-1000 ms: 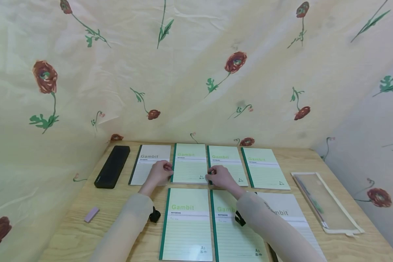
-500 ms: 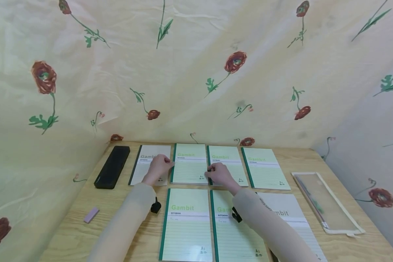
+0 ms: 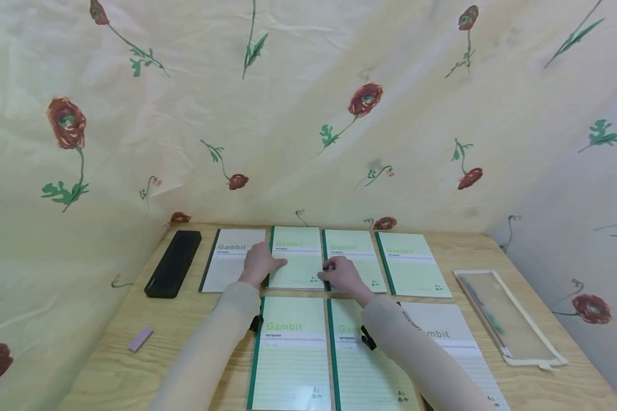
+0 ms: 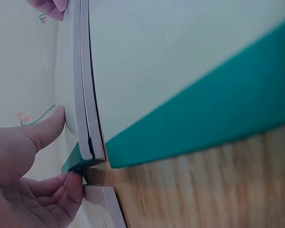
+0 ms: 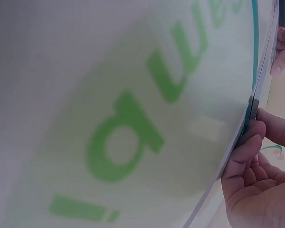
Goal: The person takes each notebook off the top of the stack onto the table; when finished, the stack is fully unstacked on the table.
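Two staggered rows of Gambit notebooks lie on the table. My left hand (image 3: pixel 261 264) is at the left side of the second notebook (image 3: pixel 294 271) in the back row. Its thumb (image 4: pixel 52 126) lies over the pale cover while the other fingers curl at the green spine, as the left wrist view shows. My right hand (image 3: pixel 343 273) grips the opposite edge of that notebook with curled fingers, right at the gap beside the third notebook (image 3: pixel 357 251). The back row's grey-covered notebook (image 3: pixel 221 274) is partly hidden behind my left hand.
A black case (image 3: pixel 173 264) lies at the back left, a small purple eraser (image 3: pixel 141 339) nearer. In front are two green-spined notebooks (image 3: pixel 290 365) and a grey one (image 3: pixel 457 337), partly covered by my right sleeve. A clear zip pouch (image 3: pixel 514 319) lies at right.
My left hand has shifted right from over the grey notebook, bringing its thumb onto the second notebook's cover. My right hand stays at nearly the same spot.
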Demonstrator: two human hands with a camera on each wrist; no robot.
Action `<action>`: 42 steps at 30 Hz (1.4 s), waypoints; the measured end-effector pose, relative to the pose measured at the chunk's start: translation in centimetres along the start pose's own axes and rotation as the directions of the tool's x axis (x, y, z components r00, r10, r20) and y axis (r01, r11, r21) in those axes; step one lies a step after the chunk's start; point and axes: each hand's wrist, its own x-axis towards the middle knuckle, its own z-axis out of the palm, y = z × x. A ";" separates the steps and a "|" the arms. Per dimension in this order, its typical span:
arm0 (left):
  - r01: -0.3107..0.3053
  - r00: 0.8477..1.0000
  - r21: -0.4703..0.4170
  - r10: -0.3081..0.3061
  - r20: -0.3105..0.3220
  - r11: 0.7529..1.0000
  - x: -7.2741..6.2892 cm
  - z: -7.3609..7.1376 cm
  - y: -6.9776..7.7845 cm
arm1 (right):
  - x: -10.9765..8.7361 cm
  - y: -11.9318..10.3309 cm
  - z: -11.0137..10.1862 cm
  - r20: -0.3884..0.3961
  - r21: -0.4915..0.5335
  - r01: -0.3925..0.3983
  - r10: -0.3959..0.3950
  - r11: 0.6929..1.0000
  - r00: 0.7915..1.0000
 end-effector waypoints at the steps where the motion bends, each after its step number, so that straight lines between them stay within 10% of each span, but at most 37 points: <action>1: 0.006 1.000 0.007 -0.006 0.001 1.000 0.0 0.0 0.0 | 0.0 0.0 0.1 -0.001 0.000 0.003 -0.003 1.000 1.000; 14: 0.064 0.998 -0.210 -0.061 0.021 0.976 -0.5 -0.6 -0.6 | -0.1 0.2 0.1 -0.003 -0.001 0.037 -0.037 0.999 0.999; 33: 0.174 0.985 -0.393 -0.164 0.059 0.903 -1.9 -7.1 -4.2 | -0.2 0.2 -0.1 0.006 -0.025 0.015 -0.015 1.000 1.000; 42: 0.170 0.985 -0.435 -0.143 0.094 0.884 -5.0 -9.9 -6.4 | -0.4 0.1 0.1 0.011 -0.032 0.021 -0.021 0.999 1.000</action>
